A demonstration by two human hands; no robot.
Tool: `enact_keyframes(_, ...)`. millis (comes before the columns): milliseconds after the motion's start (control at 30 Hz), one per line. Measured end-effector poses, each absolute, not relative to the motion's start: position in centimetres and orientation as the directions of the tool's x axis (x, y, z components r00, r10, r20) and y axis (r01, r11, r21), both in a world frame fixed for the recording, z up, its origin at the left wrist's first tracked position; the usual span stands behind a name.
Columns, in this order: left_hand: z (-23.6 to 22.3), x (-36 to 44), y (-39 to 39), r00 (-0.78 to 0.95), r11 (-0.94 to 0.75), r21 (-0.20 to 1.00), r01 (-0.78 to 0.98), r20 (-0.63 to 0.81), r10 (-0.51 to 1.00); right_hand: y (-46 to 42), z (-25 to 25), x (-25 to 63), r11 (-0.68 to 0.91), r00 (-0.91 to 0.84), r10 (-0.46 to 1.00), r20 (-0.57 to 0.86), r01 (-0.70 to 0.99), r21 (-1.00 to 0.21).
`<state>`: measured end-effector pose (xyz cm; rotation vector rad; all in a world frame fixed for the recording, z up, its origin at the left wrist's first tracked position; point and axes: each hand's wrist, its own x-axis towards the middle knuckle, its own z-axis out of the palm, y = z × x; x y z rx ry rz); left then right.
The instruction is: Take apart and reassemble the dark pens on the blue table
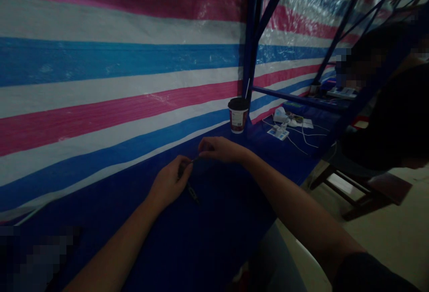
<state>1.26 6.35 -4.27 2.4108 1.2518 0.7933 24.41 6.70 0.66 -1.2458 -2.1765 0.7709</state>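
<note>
Over the dark blue table, my left hand (170, 180) is closed, thumb against fingers, on a thin dark strip (192, 193) that looks like a chain or braided cord. Its lower end hangs below my left thumb, and the light is too dim to tell its exact kind. My right hand (223, 150) pinches the tip of a short thin piece that reaches across the small gap from my left fingertips. Whether that piece and the hanging strip are one thing cannot be made out.
A lidded paper cup (237, 118) stands behind my right hand by a blue metal post (252, 51). White cables and cards (279, 132) lie further right. A striped plastic sheet (117, 100) forms the wall. Another person (398, 104) sits at right near a wooden stool (390, 188).
</note>
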Motion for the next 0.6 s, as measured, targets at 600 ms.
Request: enact_keyframes(600, -3.58, 1.58, 6.09, 0.384, -0.560, 0.520, 0.645, 0.412, 0.826, 7.31, 0.66, 24.66, 0.397, -0.287, 0.911, 0.298, 0.405, -0.824)
